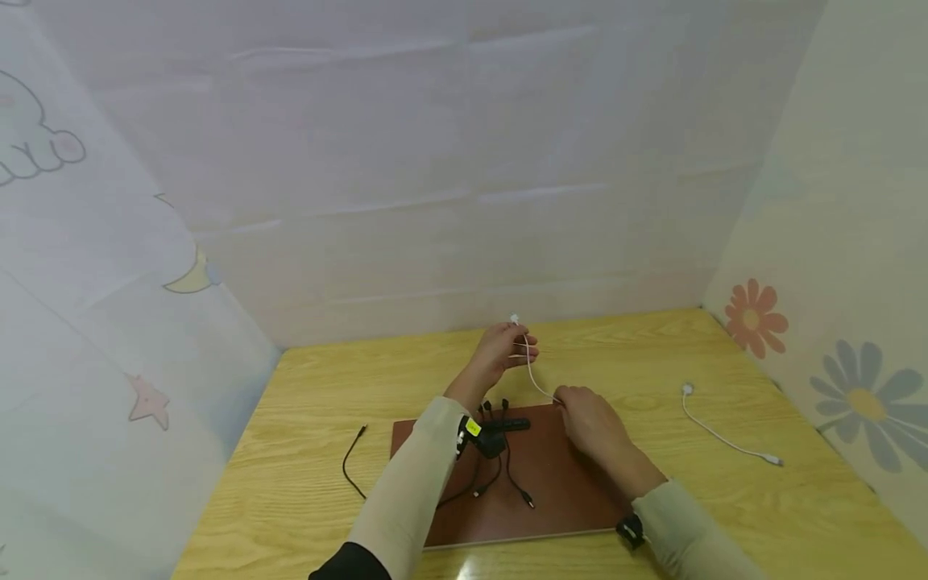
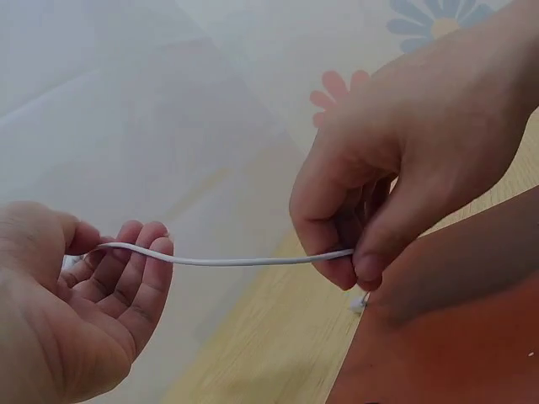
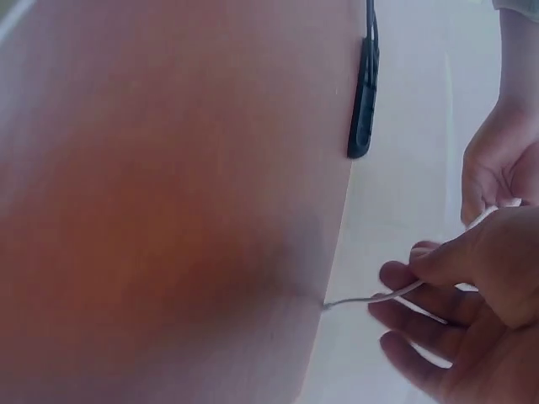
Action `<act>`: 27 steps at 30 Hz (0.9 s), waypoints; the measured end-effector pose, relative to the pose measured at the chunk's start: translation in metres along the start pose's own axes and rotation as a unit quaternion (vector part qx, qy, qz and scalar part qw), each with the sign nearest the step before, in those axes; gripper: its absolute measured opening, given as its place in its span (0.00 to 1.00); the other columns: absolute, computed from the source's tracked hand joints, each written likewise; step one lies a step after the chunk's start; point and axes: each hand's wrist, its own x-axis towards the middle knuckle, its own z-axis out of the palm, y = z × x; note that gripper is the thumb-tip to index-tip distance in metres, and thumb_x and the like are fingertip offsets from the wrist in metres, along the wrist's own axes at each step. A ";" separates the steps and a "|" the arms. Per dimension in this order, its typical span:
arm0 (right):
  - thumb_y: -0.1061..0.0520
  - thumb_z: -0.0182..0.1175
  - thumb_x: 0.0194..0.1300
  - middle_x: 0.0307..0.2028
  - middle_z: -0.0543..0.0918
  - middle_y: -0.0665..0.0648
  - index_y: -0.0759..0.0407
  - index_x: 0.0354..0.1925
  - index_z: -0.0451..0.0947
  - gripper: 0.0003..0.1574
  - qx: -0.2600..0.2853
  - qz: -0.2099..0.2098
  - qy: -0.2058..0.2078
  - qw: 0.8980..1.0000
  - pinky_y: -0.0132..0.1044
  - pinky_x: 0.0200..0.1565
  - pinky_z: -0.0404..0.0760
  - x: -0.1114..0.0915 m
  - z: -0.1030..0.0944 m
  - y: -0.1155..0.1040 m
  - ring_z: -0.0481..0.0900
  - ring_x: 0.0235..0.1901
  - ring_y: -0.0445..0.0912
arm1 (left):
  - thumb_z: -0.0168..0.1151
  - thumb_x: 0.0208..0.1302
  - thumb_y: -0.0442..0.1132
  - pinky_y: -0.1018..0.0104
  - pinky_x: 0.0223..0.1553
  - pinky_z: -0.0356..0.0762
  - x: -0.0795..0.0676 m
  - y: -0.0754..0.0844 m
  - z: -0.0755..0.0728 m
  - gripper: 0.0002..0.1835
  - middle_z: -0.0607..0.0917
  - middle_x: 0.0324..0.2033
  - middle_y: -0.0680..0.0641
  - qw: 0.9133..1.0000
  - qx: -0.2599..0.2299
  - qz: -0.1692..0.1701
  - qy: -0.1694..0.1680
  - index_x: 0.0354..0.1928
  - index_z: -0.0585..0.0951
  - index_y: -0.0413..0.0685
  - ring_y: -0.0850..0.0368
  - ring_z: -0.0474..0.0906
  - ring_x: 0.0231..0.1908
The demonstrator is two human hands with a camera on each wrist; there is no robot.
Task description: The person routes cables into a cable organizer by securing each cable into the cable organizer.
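Observation:
A thin white cable (image 1: 532, 372) runs between the two hands. Its upper end, with a white connector, pokes out above the left hand (image 1: 499, 350), whose thumb and index finger pinch it. In the left wrist view the right hand (image 2: 413, 151) pinches the cable (image 2: 240, 262) further along, between thumb and fingertips. The right wrist view shows a short tail of it reaching the edge of a brown board (image 3: 168, 210). On the far edge of that board sits a black cable holder (image 1: 516, 424), with several black cables (image 1: 513, 467) around it, partly hidden by the left wrist.
Another white cable (image 1: 718, 435) lies on the wooden table (image 1: 326, 387), to the right of the board. A black cable (image 1: 345, 471) lies to the left, partly behind the left sleeve. Patterned sheets (image 1: 464, 161) stand behind and at both sides.

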 end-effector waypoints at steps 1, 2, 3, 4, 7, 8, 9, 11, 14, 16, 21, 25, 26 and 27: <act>0.65 0.60 0.71 0.33 0.84 0.56 0.60 0.41 0.82 0.05 -0.004 -0.013 0.011 1.000 0.47 0.37 0.82 -0.001 -0.001 0.002 0.82 0.34 0.51 | 0.52 0.79 0.42 0.51 0.47 0.85 0.000 0.001 -0.002 0.12 0.85 0.45 0.35 1.000 -0.003 -0.001 0.001 0.48 0.80 0.40 0.53 0.85 0.32; 0.65 0.60 0.71 0.33 0.84 0.56 0.59 0.42 0.83 0.05 -0.011 -0.027 0.024 0.999 0.47 0.37 0.82 -0.002 -0.001 0.003 0.82 0.34 0.52 | 0.51 0.80 0.43 0.50 0.48 0.84 -0.001 0.002 -0.003 0.14 0.85 0.43 0.37 1.000 -0.004 0.000 0.001 0.47 0.80 0.41 0.53 0.85 0.31; 0.65 0.61 0.70 0.33 0.83 0.56 0.59 0.43 0.83 0.06 -0.020 -0.041 0.038 0.998 0.47 0.38 0.82 -0.003 -0.002 0.005 0.82 0.34 0.52 | 0.50 0.80 0.44 0.49 0.48 0.84 -0.001 0.003 -0.005 0.14 0.85 0.40 0.39 1.000 -0.003 0.001 0.002 0.46 0.80 0.41 0.53 0.85 0.31; 0.65 0.62 0.70 0.33 0.83 0.55 0.58 0.43 0.84 0.06 -0.031 -0.057 0.052 0.997 0.47 0.37 0.82 -0.004 -0.002 0.007 0.82 0.34 0.52 | 0.49 0.81 0.46 0.49 0.47 0.85 -0.002 0.004 -0.006 0.15 0.85 0.37 0.41 1.000 -0.001 0.003 0.001 0.45 0.80 0.42 0.53 0.84 0.30; 0.65 0.65 0.67 0.31 0.81 0.54 0.57 0.44 0.86 0.08 -0.065 -0.094 0.086 0.990 0.45 0.33 0.80 -0.009 -0.002 0.012 0.80 0.31 0.50 | 0.48 0.81 0.46 0.48 0.47 0.85 -0.003 0.007 -0.013 0.16 0.82 0.31 0.46 1.000 0.012 0.010 -0.004 0.43 0.79 0.42 0.54 0.84 0.29; 0.65 0.66 0.65 0.30 0.80 0.53 0.57 0.43 0.86 0.09 -0.074 -0.105 0.092 0.987 0.44 0.33 0.80 -0.011 -0.003 0.013 0.79 0.31 0.50 | 0.48 0.81 0.46 0.48 0.46 0.85 -0.004 0.007 -0.015 0.16 0.81 0.30 0.46 1.000 0.018 0.012 -0.006 0.43 0.79 0.42 0.54 0.83 0.29; 0.65 0.67 0.64 0.30 0.80 0.53 0.56 0.43 0.87 0.09 -0.081 -0.114 0.095 0.986 0.43 0.32 0.79 -0.012 -0.003 0.014 0.79 0.30 0.49 | 0.48 0.81 0.45 0.50 0.44 0.86 -0.004 0.008 -0.017 0.15 0.81 0.30 0.46 1.000 0.023 0.014 -0.009 0.43 0.78 0.41 0.54 0.83 0.29; 0.65 0.69 0.63 0.30 0.79 0.51 0.55 0.43 0.88 0.10 -0.088 -0.129 0.093 0.983 0.40 0.31 0.78 -0.016 -0.005 0.015 0.78 0.31 0.48 | 0.48 0.81 0.42 0.52 0.44 0.86 -0.005 0.009 -0.020 0.14 0.80 0.30 0.46 0.999 0.030 0.018 -0.014 0.43 0.78 0.40 0.55 0.83 0.29; 0.66 0.71 0.61 0.32 0.82 0.49 0.53 0.43 0.88 0.13 -0.085 -0.155 0.087 0.980 0.38 0.32 0.79 -0.020 -0.007 0.016 0.78 0.34 0.46 | 0.50 0.80 0.40 0.56 0.43 0.86 -0.004 0.010 -0.023 0.13 0.81 0.31 0.46 0.999 0.033 0.025 -0.014 0.44 0.79 0.37 0.55 0.84 0.31; 0.67 0.72 0.58 0.34 0.84 0.50 0.54 0.44 0.88 0.16 -0.088 -0.188 0.086 0.975 0.39 0.34 0.81 -0.022 -0.009 0.016 0.78 0.36 0.46 | 0.52 0.79 0.39 0.57 0.43 0.86 -0.003 0.010 -0.024 0.12 0.82 0.31 0.46 0.999 0.033 0.029 -0.012 0.45 0.80 0.36 0.54 0.85 0.33; 0.69 0.73 0.55 0.37 0.87 0.52 0.56 0.44 0.87 0.17 -0.095 -0.268 0.085 0.955 0.46 0.47 0.83 -0.025 -0.006 0.017 0.83 0.40 0.50 | 0.58 0.76 0.36 0.55 0.47 0.85 -0.002 0.007 -0.027 0.12 0.84 0.33 0.42 0.998 0.050 0.028 -0.009 0.47 0.80 0.31 0.48 0.88 0.38; 0.69 0.73 0.51 0.33 0.86 0.51 0.55 0.41 0.86 0.19 -0.103 -0.310 0.096 0.940 0.47 0.46 0.83 -0.029 -0.001 0.017 0.82 0.38 0.49 | 0.59 0.74 0.34 0.54 0.48 0.85 -0.001 0.001 -0.029 0.12 0.85 0.41 0.34 0.998 0.063 0.026 -0.013 0.49 0.80 0.29 0.43 0.87 0.43; 0.69 0.73 0.50 0.32 0.85 0.50 0.55 0.41 0.86 0.19 -0.105 -0.319 0.099 0.937 0.47 0.44 0.83 -0.030 0.000 0.016 0.81 0.37 0.48 | 0.59 0.74 0.34 0.55 0.47 0.85 -0.002 -0.001 -0.029 0.12 0.85 0.42 0.33 0.998 0.065 0.024 -0.011 0.49 0.80 0.29 0.42 0.87 0.44; 0.69 0.73 0.50 0.31 0.84 0.50 0.54 0.40 0.86 0.18 -0.106 -0.326 0.100 0.934 0.45 0.41 0.83 -0.031 0.001 0.015 0.79 0.35 0.47 | 0.60 0.74 0.34 0.55 0.47 0.85 -0.002 -0.003 -0.029 0.12 0.85 0.42 0.32 0.997 0.066 0.022 -0.011 0.49 0.80 0.29 0.42 0.87 0.44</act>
